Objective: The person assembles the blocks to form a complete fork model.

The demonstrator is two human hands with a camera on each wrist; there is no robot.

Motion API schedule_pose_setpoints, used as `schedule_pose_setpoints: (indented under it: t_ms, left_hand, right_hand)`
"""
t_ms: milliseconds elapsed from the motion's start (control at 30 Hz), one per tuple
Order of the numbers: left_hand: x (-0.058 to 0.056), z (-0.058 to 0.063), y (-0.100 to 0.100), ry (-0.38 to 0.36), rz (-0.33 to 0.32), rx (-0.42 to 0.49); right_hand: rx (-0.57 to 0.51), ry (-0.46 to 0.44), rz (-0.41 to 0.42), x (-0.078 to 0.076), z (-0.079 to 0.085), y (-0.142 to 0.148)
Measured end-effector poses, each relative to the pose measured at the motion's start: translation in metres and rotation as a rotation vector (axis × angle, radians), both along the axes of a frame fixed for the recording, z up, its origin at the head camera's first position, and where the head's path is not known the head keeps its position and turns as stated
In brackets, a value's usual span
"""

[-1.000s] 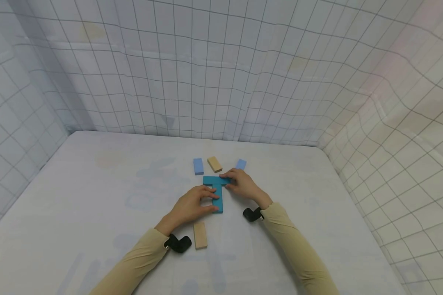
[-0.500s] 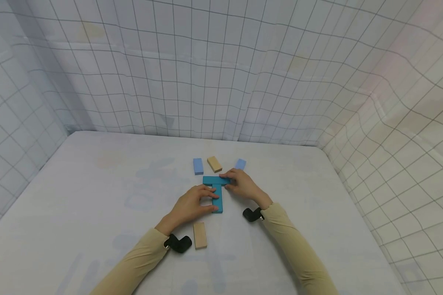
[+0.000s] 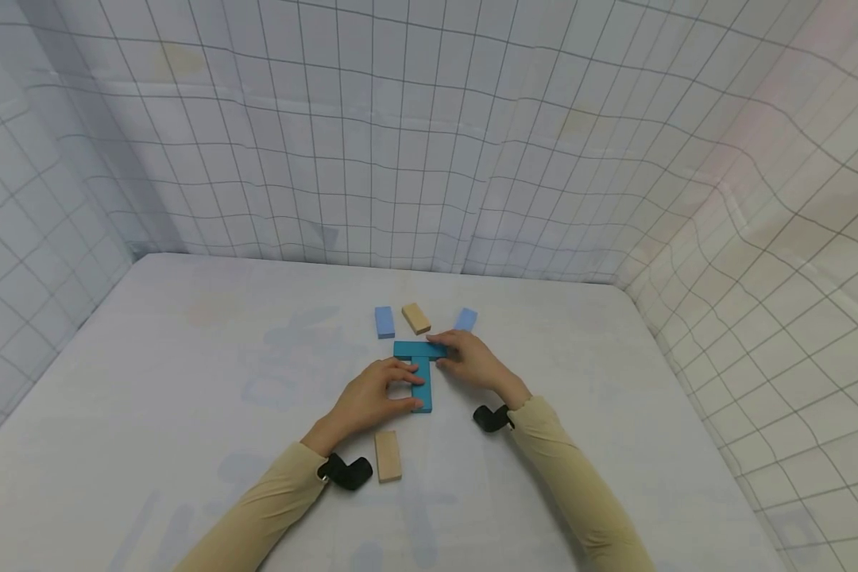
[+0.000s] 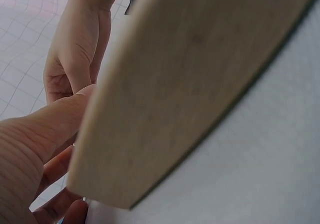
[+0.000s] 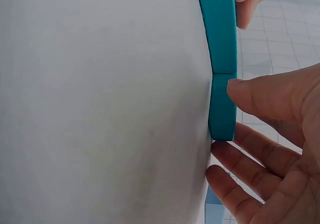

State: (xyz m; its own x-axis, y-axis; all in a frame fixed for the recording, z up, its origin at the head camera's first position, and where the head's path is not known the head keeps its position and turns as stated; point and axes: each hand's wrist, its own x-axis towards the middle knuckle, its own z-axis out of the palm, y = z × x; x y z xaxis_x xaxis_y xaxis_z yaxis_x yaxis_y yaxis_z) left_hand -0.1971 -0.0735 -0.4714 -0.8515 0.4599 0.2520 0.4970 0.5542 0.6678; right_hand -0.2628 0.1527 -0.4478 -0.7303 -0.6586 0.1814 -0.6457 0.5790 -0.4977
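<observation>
Two teal blocks meet in a T on the white table. One, the crosswise block (image 3: 409,349), lies at the far side, and the lengthwise block (image 3: 425,394) runs from its middle toward me. My left hand (image 3: 368,397) holds the lengthwise block, thumb at its near end and fingertips over its top. At the crosswise block's right end, my right hand (image 3: 473,361) pinches it; the right wrist view shows the thumb (image 5: 250,95) on its near face. A seam parts the two blocks there. The far fingertips are partly hidden.
A wooden block (image 3: 388,457) lies near my left wrist and looms large in the left wrist view. Beyond the T sit a light blue block (image 3: 384,322), a smaller wooden block (image 3: 415,318) and another light blue block (image 3: 466,319), partly behind my right hand. Grid-patterned curtains surround the table.
My right hand and wrist have shifted very slightly to the right and toward me. The left hand and the blocks look the same as before.
</observation>
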Motion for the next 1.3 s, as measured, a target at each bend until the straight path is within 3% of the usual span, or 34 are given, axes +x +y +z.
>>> schedule_pose_setpoints:
  t_ms: [267, 467, 933, 1300]
  left_hand:
    - [-0.001, -0.002, -0.001, -0.003, -0.009, 0.018]
    - [0.0, -0.002, -0.001, -0.011, 0.004, 0.023]
    - [0.001, -0.001, 0.0, -0.037, 0.026, 0.039]
    - [0.002, -0.002, 0.001, -0.011, 0.022, 0.034]
  right_hand:
    - [-0.007, 0.003, -0.025, 0.01, 0.002, 0.005]
    - [-0.033, 0.052, 0.004, 0.025, 0.007, 0.011]
    - [-0.096, 0.174, 0.188, 0.067, 0.016, 0.013]
    - [-0.099, 0.195, 0.341, 0.094, 0.014, 0.003]
